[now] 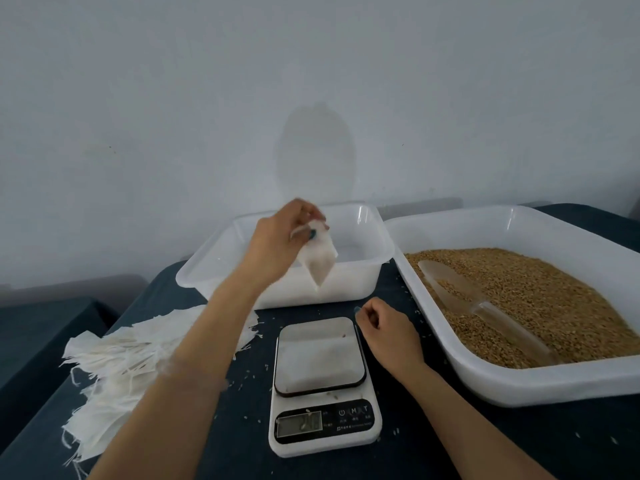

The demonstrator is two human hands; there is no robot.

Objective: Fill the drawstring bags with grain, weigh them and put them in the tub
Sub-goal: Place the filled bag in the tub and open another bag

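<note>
White bag [320,259] pinched by left hand [273,242] over tub [349,289], grain [547,292] and scoop [446,285] in tray [519,386], right hand [388,336] loosely curled, empty

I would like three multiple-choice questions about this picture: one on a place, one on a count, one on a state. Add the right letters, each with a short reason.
1. Where does the clear scoop lie?
A. on the pile of empty bags
B. on the grain in the large tray
C. on the floor

2. How many white plastic containers stand on the table?
A. one
B. two
C. four

3. What is the left hand doing?
A. holding a small white bag in the air by the tub
B. lying flat on the table
C. gripping the scoop

Answers:
1 B, since the scoop rests on the brown grain inside the tray.
2 B, since only the tub and the tray are there.
3 A, since its fingers pinch the top of the bag and the bag hangs down.
</note>
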